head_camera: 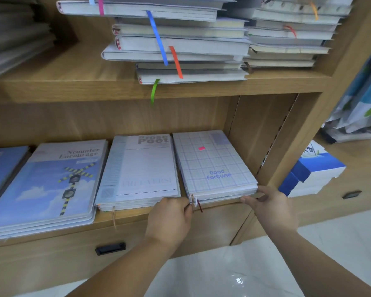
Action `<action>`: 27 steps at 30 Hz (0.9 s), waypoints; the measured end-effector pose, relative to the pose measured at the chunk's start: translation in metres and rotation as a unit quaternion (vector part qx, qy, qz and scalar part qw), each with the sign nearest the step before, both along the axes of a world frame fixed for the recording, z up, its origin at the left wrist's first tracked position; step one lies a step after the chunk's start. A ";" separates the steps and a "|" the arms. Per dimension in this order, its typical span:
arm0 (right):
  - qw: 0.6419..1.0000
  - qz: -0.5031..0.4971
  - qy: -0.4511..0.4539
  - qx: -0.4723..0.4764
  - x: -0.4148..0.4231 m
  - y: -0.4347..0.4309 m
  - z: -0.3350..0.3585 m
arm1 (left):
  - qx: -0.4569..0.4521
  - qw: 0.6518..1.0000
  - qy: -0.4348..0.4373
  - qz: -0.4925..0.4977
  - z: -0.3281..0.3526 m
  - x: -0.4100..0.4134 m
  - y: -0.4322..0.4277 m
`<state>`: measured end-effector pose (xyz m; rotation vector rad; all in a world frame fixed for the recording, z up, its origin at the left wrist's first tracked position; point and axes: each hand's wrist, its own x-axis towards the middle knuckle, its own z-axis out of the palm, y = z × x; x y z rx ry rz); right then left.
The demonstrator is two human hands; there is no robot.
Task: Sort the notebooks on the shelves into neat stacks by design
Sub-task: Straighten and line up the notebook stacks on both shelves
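On the lower shelf lie stacks of notebooks. At the right is a checked "Good Fortune" stack. My left hand holds its front left corner, fingers curled at the edge by the ribbon markers. My right hand grips its front right corner, thumb on top. Left of it lies a white "Prose Poet" stack, then a sky-blue "Ncounter Encourage" stack and a plain blue stack. The upper shelf carries uneven piles of grey notebooks with coloured ribbons hanging out.
The wooden shelf unit's side wall stands close to the right of the checked stack. A drawer with a black handle is below. A blue and white box sits on a lower ledge at the right. White floor lies underneath.
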<state>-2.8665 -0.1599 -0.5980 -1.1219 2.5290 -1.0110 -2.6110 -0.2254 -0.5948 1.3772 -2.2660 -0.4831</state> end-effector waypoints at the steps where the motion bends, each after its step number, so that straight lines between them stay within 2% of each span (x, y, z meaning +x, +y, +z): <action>1: 1.000 0.004 -0.006 -0.002 0.000 0.000 0.000 | 0.006 1.000 0.004 0.008 0.002 0.000 0.000; 5: 0.999 0.028 -0.026 -0.005 0.001 0.002 -0.002 | 0.034 0.998 0.040 0.044 0.012 -0.007 0.005; 9: 0.997 0.057 -0.050 -0.027 0.001 -0.001 0.007 | 0.028 0.997 0.025 0.060 0.017 -0.012 0.008; 15: 0.994 0.091 -0.055 -0.006 -0.003 -0.005 0.023 | -0.012 0.999 0.024 0.034 0.023 -0.018 0.008; 19: 0.991 0.093 -0.095 -0.011 0.000 -0.008 0.024 | 0.013 0.998 0.041 0.046 0.020 -0.017 0.001; 27: 0.994 0.079 -0.070 -0.031 0.000 -0.010 0.018 | 0.011 0.998 0.041 0.040 0.017 -0.015 0.001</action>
